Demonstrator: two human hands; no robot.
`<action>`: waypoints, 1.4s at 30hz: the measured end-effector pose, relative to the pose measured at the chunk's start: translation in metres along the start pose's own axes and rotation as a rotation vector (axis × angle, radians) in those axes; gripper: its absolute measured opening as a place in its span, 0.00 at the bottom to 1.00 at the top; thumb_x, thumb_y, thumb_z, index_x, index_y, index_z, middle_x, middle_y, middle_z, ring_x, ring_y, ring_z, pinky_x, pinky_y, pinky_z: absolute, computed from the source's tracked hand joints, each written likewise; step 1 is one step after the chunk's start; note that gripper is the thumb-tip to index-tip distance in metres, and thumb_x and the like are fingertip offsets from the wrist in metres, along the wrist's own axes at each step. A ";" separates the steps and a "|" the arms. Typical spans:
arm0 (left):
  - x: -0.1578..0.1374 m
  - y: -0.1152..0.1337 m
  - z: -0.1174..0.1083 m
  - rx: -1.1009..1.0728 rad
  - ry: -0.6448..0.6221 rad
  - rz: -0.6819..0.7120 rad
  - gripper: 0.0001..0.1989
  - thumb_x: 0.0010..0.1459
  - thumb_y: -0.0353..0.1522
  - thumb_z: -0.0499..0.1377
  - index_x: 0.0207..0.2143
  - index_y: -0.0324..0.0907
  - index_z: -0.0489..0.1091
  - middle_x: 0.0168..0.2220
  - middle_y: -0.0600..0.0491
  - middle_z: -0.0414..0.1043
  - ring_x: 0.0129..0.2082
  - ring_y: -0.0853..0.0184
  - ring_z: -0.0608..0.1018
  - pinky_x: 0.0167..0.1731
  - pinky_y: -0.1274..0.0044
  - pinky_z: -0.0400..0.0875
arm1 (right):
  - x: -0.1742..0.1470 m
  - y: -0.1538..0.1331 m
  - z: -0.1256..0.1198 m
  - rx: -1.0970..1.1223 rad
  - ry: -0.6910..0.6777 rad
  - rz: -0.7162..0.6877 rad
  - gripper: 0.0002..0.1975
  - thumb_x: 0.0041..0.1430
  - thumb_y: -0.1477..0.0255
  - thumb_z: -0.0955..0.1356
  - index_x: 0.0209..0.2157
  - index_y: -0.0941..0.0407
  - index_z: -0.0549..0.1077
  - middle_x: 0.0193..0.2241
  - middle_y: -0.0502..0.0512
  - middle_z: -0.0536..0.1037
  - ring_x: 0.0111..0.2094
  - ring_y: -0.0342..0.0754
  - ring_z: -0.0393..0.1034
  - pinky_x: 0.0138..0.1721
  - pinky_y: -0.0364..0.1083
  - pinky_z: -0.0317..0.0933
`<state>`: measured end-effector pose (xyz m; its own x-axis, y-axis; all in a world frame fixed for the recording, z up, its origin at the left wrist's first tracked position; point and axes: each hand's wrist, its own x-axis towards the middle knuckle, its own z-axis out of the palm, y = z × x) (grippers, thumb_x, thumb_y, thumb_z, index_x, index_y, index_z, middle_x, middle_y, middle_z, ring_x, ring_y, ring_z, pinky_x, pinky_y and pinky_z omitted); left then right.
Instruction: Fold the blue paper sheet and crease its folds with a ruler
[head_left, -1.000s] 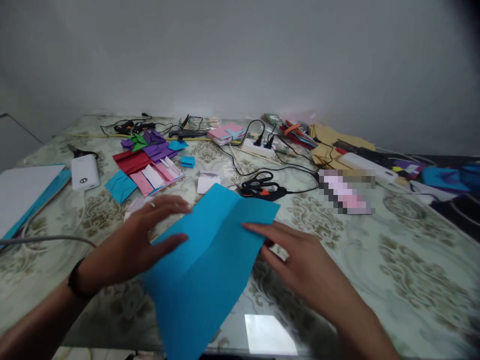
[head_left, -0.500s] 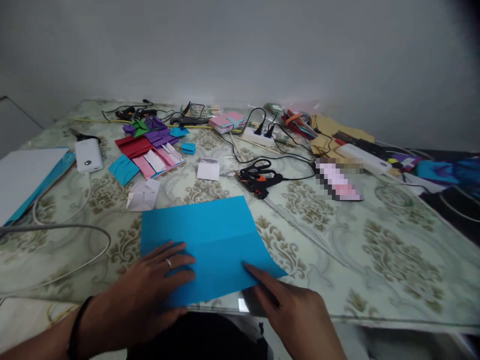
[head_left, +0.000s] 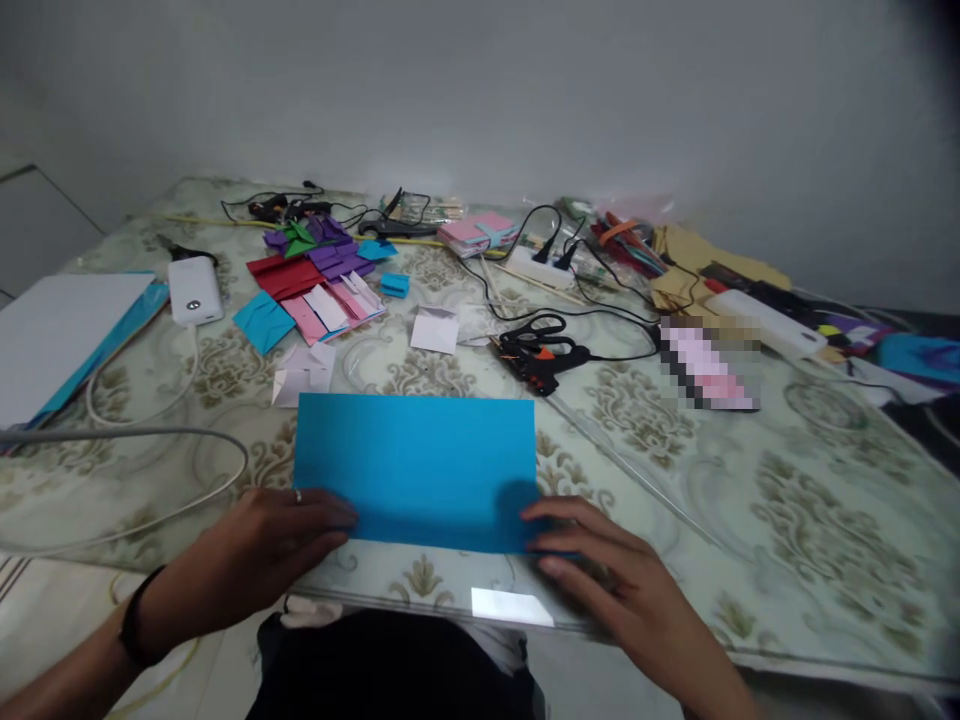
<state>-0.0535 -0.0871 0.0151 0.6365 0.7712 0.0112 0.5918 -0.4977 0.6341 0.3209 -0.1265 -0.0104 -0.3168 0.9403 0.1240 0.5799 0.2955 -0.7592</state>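
A blue sheet of paper (head_left: 416, 460) lies near the front edge of the table, now a wide, shallow rectangle with a straight near edge. My left hand (head_left: 289, 535) grips its near left corner, fingers pressed together with the thumb close below them. At the near right corner is my right hand (head_left: 607, 560), its thumb and fingers closing on the paper edge. Beyond the sheet lie a white folded paper (head_left: 304, 374) and another white folded paper (head_left: 435, 329). A black hot glue gun (head_left: 536, 365) with scissors (head_left: 541, 328) lies past its far right corner.
Folded papers in red (head_left: 283, 275), purple and pink lie at the back left. A white power bank (head_left: 195, 290) with a cable is beside a stack of sheets (head_left: 67, 320). A white power strip (head_left: 538, 266) and black cords stretch across the back. A clear stick (head_left: 637, 470) lies at right.
The blue sheet has gone from a larger slanted shape to a shallower, squared rectangle. My left hand has moved off its middle to the left corner; my right hand holds the right corner.
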 end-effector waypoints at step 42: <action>0.005 0.023 0.068 0.537 0.070 0.171 0.33 0.65 0.33 0.58 0.71 0.46 0.57 0.74 0.53 0.53 0.73 0.51 0.54 0.70 0.55 0.49 | 0.024 0.014 0.041 -0.157 0.228 0.174 0.11 0.70 0.63 0.67 0.46 0.50 0.80 0.40 0.53 0.82 0.41 0.52 0.79 0.42 0.49 0.71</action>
<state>-0.0031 -0.1217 -0.0228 0.7220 0.6771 0.1426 0.6630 -0.7359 0.1371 0.2910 -0.1070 -0.0438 -0.0370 0.9873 0.1545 0.7250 0.1329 -0.6758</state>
